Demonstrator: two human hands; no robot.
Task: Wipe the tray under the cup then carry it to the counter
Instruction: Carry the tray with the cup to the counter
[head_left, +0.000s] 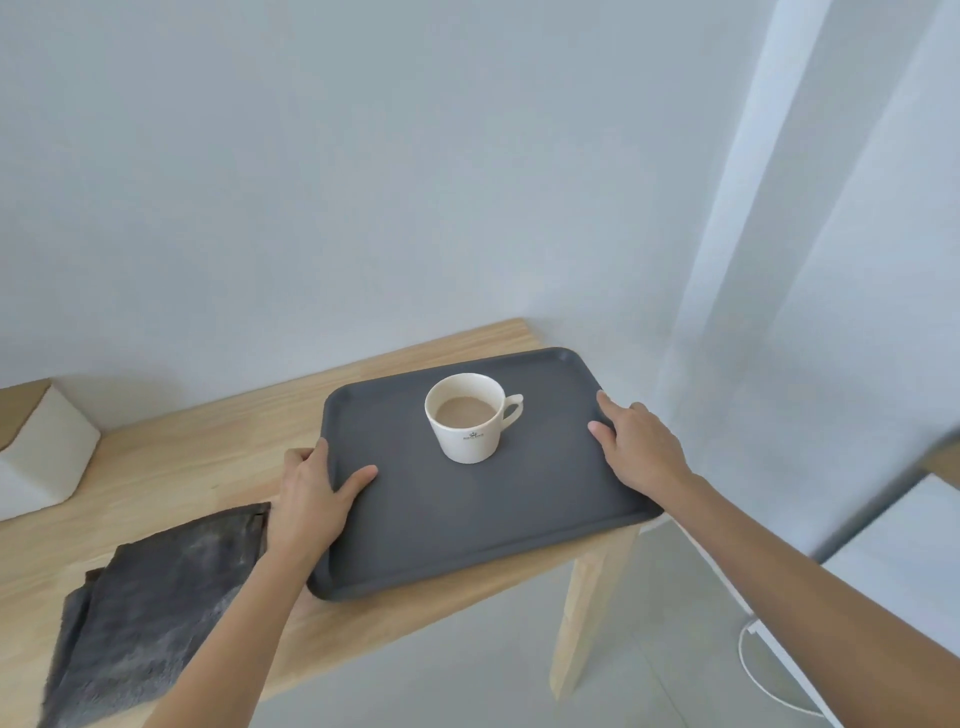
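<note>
A dark grey tray (467, 525) lies on the wooden table (171, 467), its right end jutting past the table's edge. A white cup (467, 434) holding a light brown drink stands upright on the tray's far half, handle to the right. My left hand (311, 493) grips the tray's left rim, thumb on top and fingers curled over the edge. My right hand (636, 447) grips the right rim, thumb resting on the tray's surface. A dark grey cloth (150, 608) lies crumpled on the table left of the tray, untouched.
A white and wood box (41, 452) stands at the table's left back. Pale walls close in behind, with a sheer curtain (810, 260) at the right. A white unit (898, 561) and a white cable (753, 670) sit low on the right.
</note>
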